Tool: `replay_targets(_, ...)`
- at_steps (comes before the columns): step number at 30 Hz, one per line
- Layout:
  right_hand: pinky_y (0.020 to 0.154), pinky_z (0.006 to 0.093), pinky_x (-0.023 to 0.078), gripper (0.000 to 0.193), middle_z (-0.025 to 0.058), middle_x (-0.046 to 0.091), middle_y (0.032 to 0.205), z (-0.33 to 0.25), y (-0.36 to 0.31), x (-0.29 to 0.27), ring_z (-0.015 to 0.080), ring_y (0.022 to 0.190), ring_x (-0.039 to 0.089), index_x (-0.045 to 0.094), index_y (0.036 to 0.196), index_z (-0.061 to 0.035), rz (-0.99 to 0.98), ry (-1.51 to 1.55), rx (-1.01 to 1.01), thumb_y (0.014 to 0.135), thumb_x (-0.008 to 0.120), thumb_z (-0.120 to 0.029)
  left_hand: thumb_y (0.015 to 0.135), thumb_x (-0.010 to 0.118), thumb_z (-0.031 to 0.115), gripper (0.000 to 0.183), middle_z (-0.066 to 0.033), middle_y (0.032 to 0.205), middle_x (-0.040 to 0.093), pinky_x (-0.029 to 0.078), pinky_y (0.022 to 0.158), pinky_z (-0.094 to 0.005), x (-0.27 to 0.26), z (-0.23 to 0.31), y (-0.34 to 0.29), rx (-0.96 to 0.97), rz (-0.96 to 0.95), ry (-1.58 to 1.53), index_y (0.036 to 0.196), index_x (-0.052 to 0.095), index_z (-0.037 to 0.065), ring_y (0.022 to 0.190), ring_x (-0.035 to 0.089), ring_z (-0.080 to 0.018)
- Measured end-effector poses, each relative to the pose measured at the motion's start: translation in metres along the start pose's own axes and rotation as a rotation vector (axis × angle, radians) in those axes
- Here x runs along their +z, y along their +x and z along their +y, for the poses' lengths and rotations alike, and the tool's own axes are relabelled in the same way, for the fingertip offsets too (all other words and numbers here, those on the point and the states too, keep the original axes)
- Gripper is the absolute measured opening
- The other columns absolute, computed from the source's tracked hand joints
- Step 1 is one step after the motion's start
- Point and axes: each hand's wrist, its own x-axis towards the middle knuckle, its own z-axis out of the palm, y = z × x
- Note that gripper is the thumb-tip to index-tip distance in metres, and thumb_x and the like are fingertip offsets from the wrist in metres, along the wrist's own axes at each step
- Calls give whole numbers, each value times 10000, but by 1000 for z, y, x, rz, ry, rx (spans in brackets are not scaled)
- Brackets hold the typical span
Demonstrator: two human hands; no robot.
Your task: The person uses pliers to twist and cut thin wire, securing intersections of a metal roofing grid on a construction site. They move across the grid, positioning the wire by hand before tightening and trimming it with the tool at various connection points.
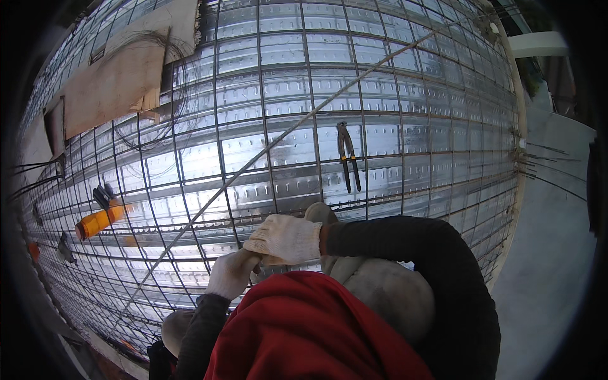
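Note:
Both my hands wear white knit gloves and meet close in front of my body, above the steel bar mesh [269, 158]. My right hand [285, 239] is closed, its fingers bent down over the fingertips of my left hand [229, 273]. The left is closed too, with its fingers drawn together. Whatever may be between them is hidden by the gloves. Beyond my right hand, a pair of end-cutting pincers [347, 158] with dark, yellow-banded handles lies across the mesh, apart from both hands.
Shiny ribbed metal decking [285, 136] lies beneath the mesh, and a long diagonal bar [263, 152] crosses it. At far left are brown boards [117, 92] and a loose coil of thin wire [183, 95]. An orange object [100, 221] rests nearer. Bar ends [551, 168] jut out past the right edge.

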Motion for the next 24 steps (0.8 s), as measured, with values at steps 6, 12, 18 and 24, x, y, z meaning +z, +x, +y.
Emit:
replay_targets(6, 588, 388, 563, 311, 48, 705, 868, -5, -14, -20, 277, 752, 717, 671, 1328, -261, 35, -197, 272, 1044, 592, -361, 1067, 571, 278, 326, -107, 917, 758, 569, 787, -328, -31, -7, 22, 20, -50, -173, 1146, 725, 1, 844, 735, -168)
replay_targets(12, 664, 425, 574, 327, 50, 717, 868, -17, -61, -28, 304, 782, 719, 707, 1350, -347, 71, 11, 442, 1038, 610, -343, 1040, 606, 283, 271, -119, 858, 738, 567, 780, -395, -29, 3, 8, 71, -123, -21, 1101, 748, 60, 823, 735, -247)
replay_targets(18, 755, 439, 588, 285, 54, 788, 1000, -6, -46, -12, 311, 857, 743, 765, 1272, -344, -15, 198, 379, 1024, 624, -343, 975, 698, 253, 256, -157, 1048, 756, 565, 873, -461, -31, -21, -3, 201, -162, 332, 1151, 733, 69, 1020, 714, -370)
replay_targets(24, 819, 424, 594, 288, 101, 784, 1094, 12, -43, -31, 329, 938, 747, 766, 1273, -272, 5, 3, 641, 1023, 636, -336, 956, 751, 296, 594, -211, 1419, 633, 483, 1116, -472, -41, -65, 15, 176, 439, -49, 1458, 556, 45, 1354, 582, -390)
